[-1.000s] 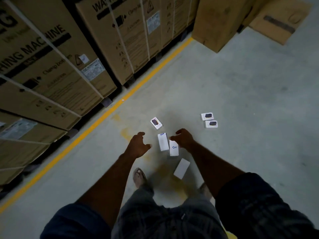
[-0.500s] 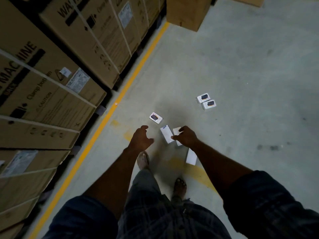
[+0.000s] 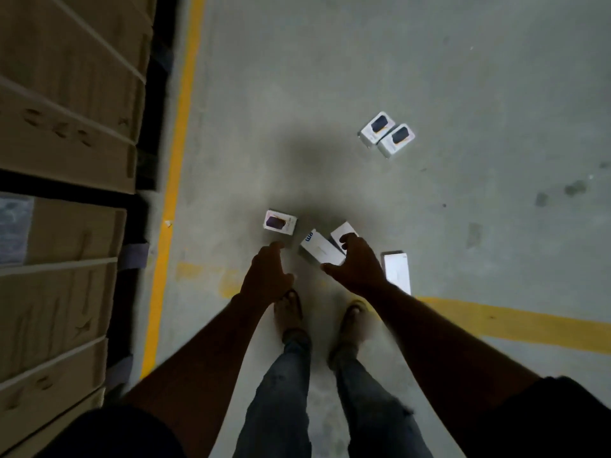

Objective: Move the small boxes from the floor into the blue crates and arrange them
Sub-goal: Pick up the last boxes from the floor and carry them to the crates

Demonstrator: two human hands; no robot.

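Where right hand (image 3: 358, 266) hovers, box (image 3: 341, 230) seemingly half-hidden

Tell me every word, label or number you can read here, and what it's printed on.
Nothing here reads cleanly.
Long white box: a few blue letters at one end, sideways, too blurred to read.
Pair of small boxes: dark pictures on top, any print too small.
Big cardboard cartons: dark marks, blurred.
Pale label on a carton: blurred.
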